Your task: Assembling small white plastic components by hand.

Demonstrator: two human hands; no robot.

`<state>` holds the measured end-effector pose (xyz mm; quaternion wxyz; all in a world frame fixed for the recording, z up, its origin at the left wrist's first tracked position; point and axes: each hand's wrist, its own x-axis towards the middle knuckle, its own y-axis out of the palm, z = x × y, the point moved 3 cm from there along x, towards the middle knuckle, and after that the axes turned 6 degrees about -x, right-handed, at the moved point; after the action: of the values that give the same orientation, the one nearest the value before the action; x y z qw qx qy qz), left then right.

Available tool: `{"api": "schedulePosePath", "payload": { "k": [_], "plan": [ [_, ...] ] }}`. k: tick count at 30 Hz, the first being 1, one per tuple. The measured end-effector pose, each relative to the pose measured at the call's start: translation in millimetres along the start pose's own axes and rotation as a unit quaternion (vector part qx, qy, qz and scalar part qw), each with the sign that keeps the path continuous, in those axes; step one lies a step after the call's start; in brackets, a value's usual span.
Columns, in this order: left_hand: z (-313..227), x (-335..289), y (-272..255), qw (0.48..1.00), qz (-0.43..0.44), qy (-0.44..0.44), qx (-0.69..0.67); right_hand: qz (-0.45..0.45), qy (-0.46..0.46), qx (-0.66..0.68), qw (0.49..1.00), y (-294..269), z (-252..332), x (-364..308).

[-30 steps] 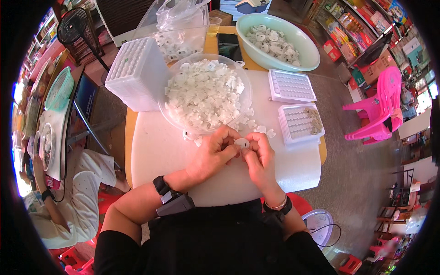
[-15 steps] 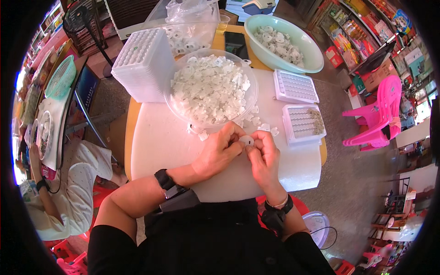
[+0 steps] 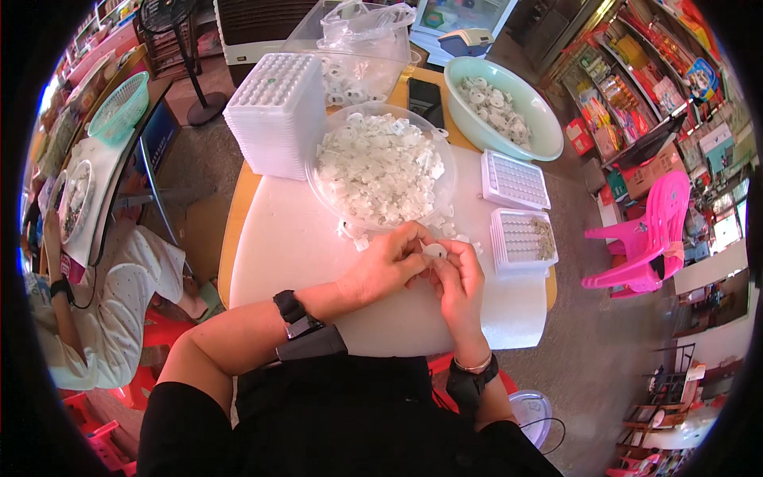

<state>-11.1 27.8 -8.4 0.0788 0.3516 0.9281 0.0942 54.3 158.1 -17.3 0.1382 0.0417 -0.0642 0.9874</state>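
Observation:
Between my two hands is a small round white plastic piece point(image 3: 434, 251) with a dark slot. My left hand point(image 3: 389, 261) has its thumb and index finger closed at the piece's left side. The fingers of my right hand point(image 3: 457, 274) pinch its right edge. Just beyond my hands stands a clear round bowl point(image 3: 316, 181) heaped with small white plastic parts point(image 3: 381, 171). A few loose white parts point(image 3: 354, 236) lie on the white foam sheet point(image 3: 278, 238), beside the bowl's near rim.
A tall stack of white trays point(image 3: 274, 119) rises left of the bowl. Two smaller tray stacks point(image 3: 515, 179) point(image 3: 520, 238) stand at the right. Farther back are a pale green basin point(image 3: 548, 131), a phone point(image 3: 425, 99) and a plastic bag point(image 3: 362, 48). Another person's hand point(image 3: 52, 238) shows far left.
My view has tilted and shifted, so the table's things appear lower and somewhat displaced. Both hands stay together on the round piece, its face turned slightly.

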Motion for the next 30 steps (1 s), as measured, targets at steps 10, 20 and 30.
{"api": "schedulePosePath", "payload": {
  "k": [10, 20, 30],
  "plan": [
    [5, -1, 0, 0.983, -0.004, 0.094, 0.155, -0.013, -0.07, -0.122, 0.99, 5, 8, -4],
    [8, 2, 2, 0.975, -0.041, 0.115, 0.186, -0.03, -0.074, -0.17, 0.982, 2, 12, -1],
    [-15, -9, -3, 0.999, 0.002, -0.031, -0.026, -0.029, -0.036, -0.196, 0.98, 2, 35, -8]
  ]
}}
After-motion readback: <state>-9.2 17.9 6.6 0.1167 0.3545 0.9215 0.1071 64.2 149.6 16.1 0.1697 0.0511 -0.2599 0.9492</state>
